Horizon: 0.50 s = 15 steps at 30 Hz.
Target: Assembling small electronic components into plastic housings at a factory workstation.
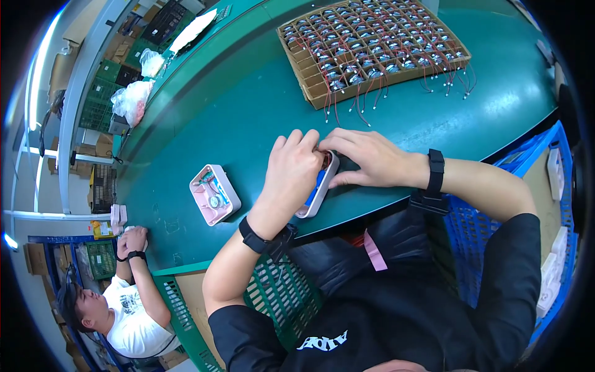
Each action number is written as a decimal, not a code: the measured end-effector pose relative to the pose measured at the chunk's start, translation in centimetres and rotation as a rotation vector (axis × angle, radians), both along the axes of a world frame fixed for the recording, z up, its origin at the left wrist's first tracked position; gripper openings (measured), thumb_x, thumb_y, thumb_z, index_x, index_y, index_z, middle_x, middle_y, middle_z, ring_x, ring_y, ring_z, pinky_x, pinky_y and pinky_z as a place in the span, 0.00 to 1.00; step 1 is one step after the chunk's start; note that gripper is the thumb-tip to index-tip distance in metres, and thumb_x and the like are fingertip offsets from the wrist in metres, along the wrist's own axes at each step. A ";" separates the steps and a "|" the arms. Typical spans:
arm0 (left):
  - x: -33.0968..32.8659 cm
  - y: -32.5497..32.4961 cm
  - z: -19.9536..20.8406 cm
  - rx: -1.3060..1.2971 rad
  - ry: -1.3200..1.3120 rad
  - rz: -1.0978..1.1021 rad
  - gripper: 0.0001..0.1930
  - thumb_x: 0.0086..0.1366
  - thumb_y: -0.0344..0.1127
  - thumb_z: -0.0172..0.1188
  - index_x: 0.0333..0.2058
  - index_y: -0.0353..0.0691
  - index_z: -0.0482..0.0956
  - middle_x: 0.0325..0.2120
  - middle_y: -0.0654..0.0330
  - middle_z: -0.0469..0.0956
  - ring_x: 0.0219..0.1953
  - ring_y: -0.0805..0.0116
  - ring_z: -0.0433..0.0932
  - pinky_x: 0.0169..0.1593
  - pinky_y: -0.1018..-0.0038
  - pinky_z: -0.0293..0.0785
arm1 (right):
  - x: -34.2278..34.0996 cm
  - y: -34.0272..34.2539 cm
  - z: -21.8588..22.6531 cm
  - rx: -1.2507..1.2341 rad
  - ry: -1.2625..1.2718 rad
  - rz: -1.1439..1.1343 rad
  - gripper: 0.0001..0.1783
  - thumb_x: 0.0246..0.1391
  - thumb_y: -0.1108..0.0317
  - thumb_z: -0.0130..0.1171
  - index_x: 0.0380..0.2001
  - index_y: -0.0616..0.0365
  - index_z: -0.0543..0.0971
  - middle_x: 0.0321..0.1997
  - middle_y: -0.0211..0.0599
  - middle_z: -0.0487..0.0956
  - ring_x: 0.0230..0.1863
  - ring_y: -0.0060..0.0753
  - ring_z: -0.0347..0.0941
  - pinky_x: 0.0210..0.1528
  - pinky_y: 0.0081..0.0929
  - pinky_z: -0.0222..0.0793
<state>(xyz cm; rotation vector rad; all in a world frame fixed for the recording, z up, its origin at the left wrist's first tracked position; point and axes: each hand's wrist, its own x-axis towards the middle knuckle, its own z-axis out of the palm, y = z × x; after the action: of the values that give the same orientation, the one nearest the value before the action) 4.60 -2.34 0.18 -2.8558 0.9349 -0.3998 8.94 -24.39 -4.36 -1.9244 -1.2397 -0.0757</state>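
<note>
- Pale casing (322, 194): in hand at near edge of green table (248, 118); blue part (314, 188) inside.
- Right hand (370, 159): thumb and forefinger gripping casing's far end.
- Left hand (294, 167): fingers curled at same end; tips hidden, grip cannot be told.
- Second casing (231, 194): on table, left; round part (214, 202) inside.
- Cardboard tray (302, 66): beyond hands, wired parts (372, 73) in most cells.

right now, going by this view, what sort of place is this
Probably an electronics assembly workshop: a divided cardboard tray holds wired round parts, an open pink housing has components inside, and both sit on a green workbench.
</note>
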 end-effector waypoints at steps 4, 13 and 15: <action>-0.1 1.2 -0.1 -0.094 0.047 -0.004 0.05 0.60 0.32 0.63 0.29 0.40 0.87 0.35 0.61 0.74 0.43 0.60 0.75 0.45 0.63 0.69 | -0.9 0.3 0.0 -0.035 0.033 -0.013 0.37 0.56 0.53 0.77 0.62 0.59 0.73 0.60 0.47 0.77 0.57 0.55 0.78 0.56 0.44 0.78; -1.8 2.2 0.5 -0.077 0.219 -0.006 0.10 0.58 0.33 0.67 0.39 0.38 0.89 0.44 0.58 0.75 0.53 0.57 0.72 0.51 0.57 0.66 | -2.1 0.1 0.8 -0.050 0.037 -0.012 0.43 0.52 0.58 0.81 0.66 0.59 0.70 0.62 0.51 0.74 0.59 0.56 0.76 0.59 0.42 0.77; -1.4 2.6 0.0 -0.092 0.237 0.029 0.10 0.59 0.33 0.67 0.39 0.40 0.89 0.44 0.58 0.75 0.53 0.57 0.72 0.52 0.57 0.65 | -2.6 0.8 1.5 -0.059 0.025 -0.015 0.44 0.50 0.59 0.81 0.66 0.59 0.70 0.63 0.51 0.73 0.59 0.57 0.76 0.59 0.42 0.77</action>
<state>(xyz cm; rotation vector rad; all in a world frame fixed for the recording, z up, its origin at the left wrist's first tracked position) 3.22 0.22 0.16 -3.0466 0.9318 -0.1053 6.35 -23.62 -2.89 -1.9797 -1.2232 -0.0228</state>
